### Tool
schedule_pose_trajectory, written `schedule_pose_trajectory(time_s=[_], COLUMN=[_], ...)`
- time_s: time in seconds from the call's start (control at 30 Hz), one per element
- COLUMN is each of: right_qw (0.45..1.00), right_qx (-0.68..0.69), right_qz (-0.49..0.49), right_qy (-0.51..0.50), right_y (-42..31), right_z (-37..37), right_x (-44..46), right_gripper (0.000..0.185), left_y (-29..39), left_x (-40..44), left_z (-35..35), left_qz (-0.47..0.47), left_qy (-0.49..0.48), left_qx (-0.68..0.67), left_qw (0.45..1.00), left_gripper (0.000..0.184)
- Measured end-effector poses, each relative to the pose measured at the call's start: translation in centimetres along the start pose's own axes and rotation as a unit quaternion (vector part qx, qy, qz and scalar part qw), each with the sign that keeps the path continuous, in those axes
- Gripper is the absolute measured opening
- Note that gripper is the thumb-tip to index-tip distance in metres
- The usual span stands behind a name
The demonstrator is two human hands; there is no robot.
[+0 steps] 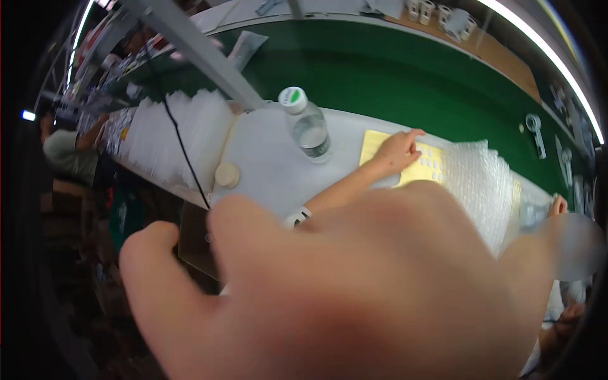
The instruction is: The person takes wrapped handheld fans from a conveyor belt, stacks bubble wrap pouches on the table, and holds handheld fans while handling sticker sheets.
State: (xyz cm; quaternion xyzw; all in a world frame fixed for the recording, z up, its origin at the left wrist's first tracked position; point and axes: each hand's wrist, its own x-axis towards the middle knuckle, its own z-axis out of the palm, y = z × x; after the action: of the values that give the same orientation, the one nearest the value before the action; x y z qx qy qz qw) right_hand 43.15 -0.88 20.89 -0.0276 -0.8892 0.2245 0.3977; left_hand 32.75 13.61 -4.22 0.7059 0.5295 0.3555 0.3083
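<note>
My right hand (361, 285) is very close to the camera, large and blurred, and covers much of the lower middle. Its thumb and a bent finger stand apart at the left, with nothing seen between them; other fingertips are hidden. Farther off, my left hand (399, 154) rests on a yellow sheet (373, 140) with rows of small white oval stickers (432, 163). The left fingers are loosely bent and apart, with nothing visible in them. A band with dark marks (297, 217) is around that wrist. Beside the sheet lies a stack of bubble-wrap bags (478, 183).
A clear plastic bottle (310, 134) stands on the white table (259, 155). Nearby are a tape roll (227, 175) and a stack of white foam sheets (180, 130). A black cable (174, 120) hangs at the left. Co-workers' parts show: a shirt (69, 152) and a hand (558, 205).
</note>
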Motion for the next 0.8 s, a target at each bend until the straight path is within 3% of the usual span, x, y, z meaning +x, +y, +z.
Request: schedule_pose_trajectory(time_s=[0.27, 0.4, 0.8], right_qw=[0.999, 0.999, 0.997], right_qx=[0.006, -0.005, -0.021], right_qz=[-0.029, -0.035, -0.053], right_qy=[-0.022, -0.04, -0.056], right_y=[0.2, -0.7, -0.6], right_z=[-0.3, -0.6, -0.6], right_x=[1.3, 0.9, 0.8], right_gripper=[0.019, 0.018, 0.017], left_y=[0.5, -0.2, 0.0], left_x=[-0.5, -0.2, -0.4], left_z=[-0.3, 0.0, 0.0], left_qz=[-0.023, 0.06, 0.048], left_qy=[0.007, 0.017, 0.031], left_qx=[0.002, 0.055, 0.046], left_qw=[1.0, 0.997, 0.997], left_gripper=[0.036, 0.03, 0.025])
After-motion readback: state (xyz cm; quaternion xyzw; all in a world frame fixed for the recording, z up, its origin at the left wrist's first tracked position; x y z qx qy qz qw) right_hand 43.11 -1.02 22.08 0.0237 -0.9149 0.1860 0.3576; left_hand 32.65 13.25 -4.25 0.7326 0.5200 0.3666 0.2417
